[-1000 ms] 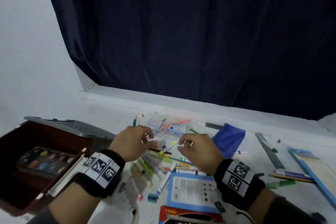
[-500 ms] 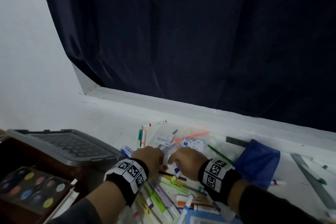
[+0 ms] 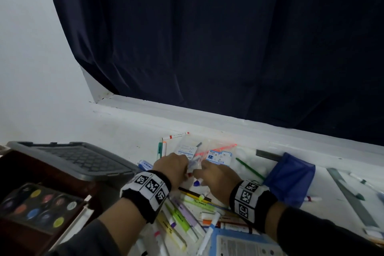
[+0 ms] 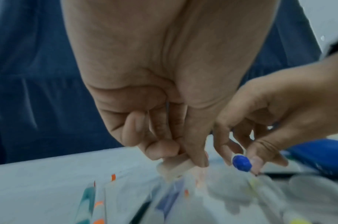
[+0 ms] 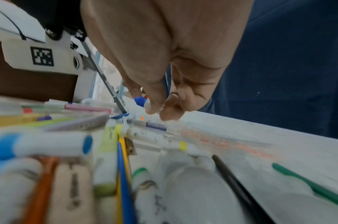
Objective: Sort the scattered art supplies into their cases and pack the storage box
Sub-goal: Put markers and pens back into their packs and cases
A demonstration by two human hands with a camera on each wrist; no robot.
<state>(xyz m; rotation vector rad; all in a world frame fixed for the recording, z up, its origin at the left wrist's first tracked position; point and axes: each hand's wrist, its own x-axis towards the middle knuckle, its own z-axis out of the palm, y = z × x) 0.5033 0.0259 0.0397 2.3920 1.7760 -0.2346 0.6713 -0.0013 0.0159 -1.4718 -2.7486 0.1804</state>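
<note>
My left hand (image 3: 173,165) and right hand (image 3: 215,174) meet over a clear pouch (image 3: 216,151) with an orange zip, at the far side of the marker pile. In the left wrist view, the left thumb and forefinger pinch the pouch's whitish near edge (image 4: 173,166). The right hand (image 5: 160,112) pinches a white marker with a blue cap (image 5: 141,101), which also shows as the blue cap (image 4: 241,163) beside the left hand. Loose markers (image 3: 182,214) lie under my wrists. The dark red storage box (image 3: 62,176) stands open at the left with a paint palette (image 3: 37,206) in it.
A grey lid (image 3: 79,158) leans behind the box. A blue fabric pouch (image 3: 291,178) lies right of my right hand, with a grey ruler (image 3: 351,195) further right. A blue-edged card (image 3: 239,243) lies at the near edge. A dark curtain hangs behind the table.
Both hands have moved away from me to the clear pouch and come close together. The view has tilted up, so less of the table shows.
</note>
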